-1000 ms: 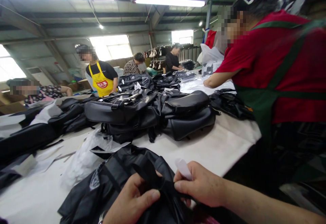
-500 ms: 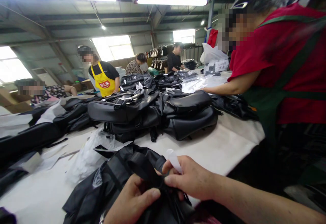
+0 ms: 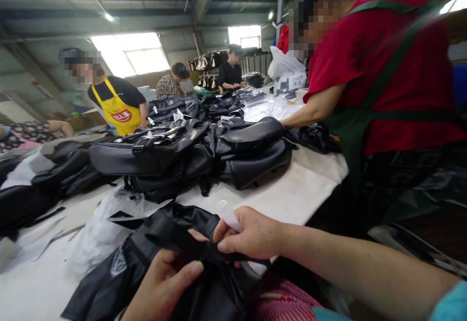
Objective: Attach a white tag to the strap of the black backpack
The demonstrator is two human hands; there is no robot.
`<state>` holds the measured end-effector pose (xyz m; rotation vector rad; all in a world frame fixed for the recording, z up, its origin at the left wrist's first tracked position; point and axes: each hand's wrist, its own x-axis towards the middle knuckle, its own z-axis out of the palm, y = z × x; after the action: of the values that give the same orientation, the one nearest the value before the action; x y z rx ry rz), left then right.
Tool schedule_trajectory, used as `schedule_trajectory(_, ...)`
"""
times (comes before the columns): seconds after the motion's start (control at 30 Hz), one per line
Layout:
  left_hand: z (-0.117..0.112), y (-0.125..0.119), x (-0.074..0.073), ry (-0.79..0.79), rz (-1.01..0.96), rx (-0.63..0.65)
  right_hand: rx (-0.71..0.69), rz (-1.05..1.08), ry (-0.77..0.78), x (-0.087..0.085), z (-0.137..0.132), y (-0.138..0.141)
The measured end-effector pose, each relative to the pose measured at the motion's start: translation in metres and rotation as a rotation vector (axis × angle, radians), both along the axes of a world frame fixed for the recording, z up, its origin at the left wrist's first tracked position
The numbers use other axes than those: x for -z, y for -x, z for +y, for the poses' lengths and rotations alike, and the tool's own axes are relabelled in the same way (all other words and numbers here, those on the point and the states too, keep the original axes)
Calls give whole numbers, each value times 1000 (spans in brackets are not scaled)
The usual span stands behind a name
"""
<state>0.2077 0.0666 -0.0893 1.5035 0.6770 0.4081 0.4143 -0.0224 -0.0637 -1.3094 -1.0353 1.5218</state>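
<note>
A black bag (image 3: 105, 282) lies at the table's near edge, directly in front of me. My left hand (image 3: 166, 279) is closed on the bag's black strap (image 3: 175, 240), thumb on top; the strap and bag hide its other fingertips. Just to the right, my right hand (image 3: 251, 236) pinches the same strap between thumb and forefinger. A white slip (image 3: 228, 215) sticks up from between the fingers of that hand. A small piece of clear plastic (image 3: 118, 261) clings to the bag's left side.
Stacked black bags (image 3: 255, 160) fill the middle of the white table (image 3: 314, 170). Crumpled clear plastic (image 3: 91, 233) lies left of my bag. A co-worker in a red shirt (image 3: 394, 82) leans in on the right; another in a yellow apron (image 3: 122, 112) stands at the far left.
My view has swung to the right, so the scene sits further left. Both hands keep hold of the strap, which now looks flatter and more stretched out between them.
</note>
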Motion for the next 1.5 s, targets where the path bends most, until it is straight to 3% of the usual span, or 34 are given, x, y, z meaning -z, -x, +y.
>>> schedule_trajectory(0.13,3,7,-3,87,-34,-176,1,-3,-47,-6,8,3)
schedule_trajectory(0.3,15,18,-10,95,-113,-338,-96,-27,13,4,6,-6)
schedule_trajectory(0.47,18,20,-20,5,-126,-313,-55,5,7,-1,9,1)
schedule_trajectory(0.73,16,31,-37,-42,-108,-343,-61,59,-35,-35,26,25)
schedule_trajectory(0.9,15,40,-53,0,-120,-361,-96,57,-116,-56,41,38)
schedule_trajectory(1.1,22,46,-74,-88,-95,-316,-157,6,-208,-78,55,44)
schedule_trajectory(1.23,32,53,-85,-105,-155,-295,-228,-12,-207,-77,59,37)
schedule_trajectory(1.5,37,54,-89,-149,-66,-317,-280,-23,-129,-63,57,19)
